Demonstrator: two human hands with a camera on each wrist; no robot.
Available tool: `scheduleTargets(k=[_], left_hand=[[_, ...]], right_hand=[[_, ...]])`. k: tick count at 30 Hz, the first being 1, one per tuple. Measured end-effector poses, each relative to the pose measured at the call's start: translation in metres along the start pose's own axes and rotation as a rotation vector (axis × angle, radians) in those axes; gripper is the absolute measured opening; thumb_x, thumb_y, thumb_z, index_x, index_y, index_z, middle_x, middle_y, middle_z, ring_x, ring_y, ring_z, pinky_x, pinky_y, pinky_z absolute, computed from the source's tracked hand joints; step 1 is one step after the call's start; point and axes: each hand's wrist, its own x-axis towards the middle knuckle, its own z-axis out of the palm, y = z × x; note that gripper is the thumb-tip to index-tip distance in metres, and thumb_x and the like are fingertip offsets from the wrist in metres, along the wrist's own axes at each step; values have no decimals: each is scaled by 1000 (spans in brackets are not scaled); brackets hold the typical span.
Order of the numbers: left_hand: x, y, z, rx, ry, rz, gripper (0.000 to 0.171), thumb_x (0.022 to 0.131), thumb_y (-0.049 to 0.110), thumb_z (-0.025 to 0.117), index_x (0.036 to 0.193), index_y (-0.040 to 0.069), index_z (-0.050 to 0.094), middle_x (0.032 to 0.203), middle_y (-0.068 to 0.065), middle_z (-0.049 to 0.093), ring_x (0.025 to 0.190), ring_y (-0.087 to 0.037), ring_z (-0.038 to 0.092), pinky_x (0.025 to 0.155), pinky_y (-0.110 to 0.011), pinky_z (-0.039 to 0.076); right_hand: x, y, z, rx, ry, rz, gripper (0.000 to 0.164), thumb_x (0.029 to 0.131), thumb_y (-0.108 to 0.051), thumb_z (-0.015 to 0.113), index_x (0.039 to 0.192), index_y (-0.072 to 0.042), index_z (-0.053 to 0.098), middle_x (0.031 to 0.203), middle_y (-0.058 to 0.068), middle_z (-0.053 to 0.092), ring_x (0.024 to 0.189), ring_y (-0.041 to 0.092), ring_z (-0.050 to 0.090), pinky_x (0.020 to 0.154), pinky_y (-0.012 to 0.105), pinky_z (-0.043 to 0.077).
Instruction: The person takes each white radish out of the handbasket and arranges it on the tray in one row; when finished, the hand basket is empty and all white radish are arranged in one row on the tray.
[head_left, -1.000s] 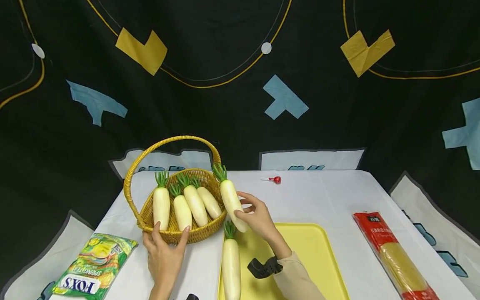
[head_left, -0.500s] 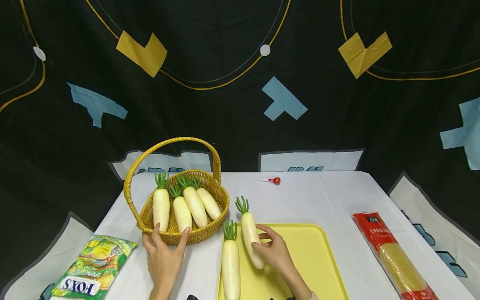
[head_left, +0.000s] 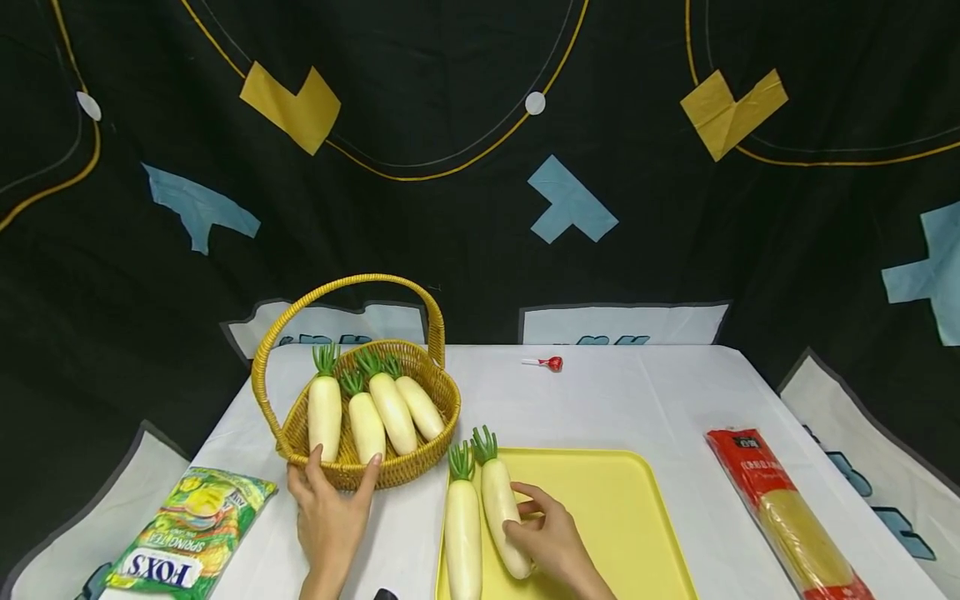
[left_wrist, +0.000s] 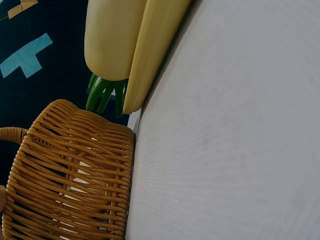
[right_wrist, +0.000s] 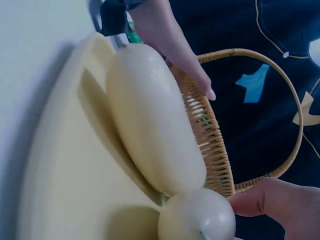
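Observation:
My right hand (head_left: 552, 540) pinches a white radish (head_left: 501, 510) with green leaf stubs between thumb and fingers, over the left part of the yellow tray (head_left: 600, 483). Beside it another white radish (head_left: 462, 533) lies along the tray's left edge. My left hand (head_left: 330, 521) holds the near rim of the wicker basket (head_left: 416, 467), thumb and index finger on the rim. Inside the basket lean several white radishes (head_left: 391, 414). From the right wrist, the held radish (right_wrist: 197, 215) shows end-on beside the lying radish (right_wrist: 155, 120). The left wrist view shows the basket's woven side (left_wrist: 75, 170).
A green Fox's candy bag (head_left: 191, 529) lies left of the basket. At the right is a red-and-yellow pasta packet (head_left: 787, 512). A red lollipop (head_left: 553, 364) sits near the back of the white-covered table (head_left: 622, 392). Behind hangs a dark decorated cloth (head_left: 450, 242).
My right hand has carried the radish from beside the basket's right rim, toward me and down over the tray, next to the other radish. The left hand has stayed at the basket rim.

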Motion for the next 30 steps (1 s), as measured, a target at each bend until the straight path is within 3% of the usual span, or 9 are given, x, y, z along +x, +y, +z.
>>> scheduleTargets(k=[13, 19, 30], left_hand=[[0, -3, 0, 1, 3, 2, 95, 72, 64, 60, 142, 12, 21, 143, -31, 10, 98, -60, 45, 69, -62, 39], [0, -3, 0, -3, 8, 5, 95, 72, 63, 60, 141, 11, 21, 144, -31, 9, 99, -61, 44, 69, -62, 39], [0, -2, 1, -5, 17, 10, 93, 73, 63, 61, 141, 11, 23, 144, -32, 10, 98, -62, 45, 70, -63, 39]], right_hand=[[-12, 0, 10, -59, -96, -8, 67, 78, -24, 68, 135, -6, 36, 96, 10, 49, 71, 14, 50, 57, 28, 46], [-12, 0, 8, -152, -86, -67, 65, 78, -30, 68, 132, -9, 39, 101, 9, 50, 81, 15, 48, 64, 26, 41], [-5, -5, 2, -165, -82, -81, 63, 79, -34, 67, 132, -10, 41, 112, 13, 50, 91, 20, 49, 71, 34, 43]])
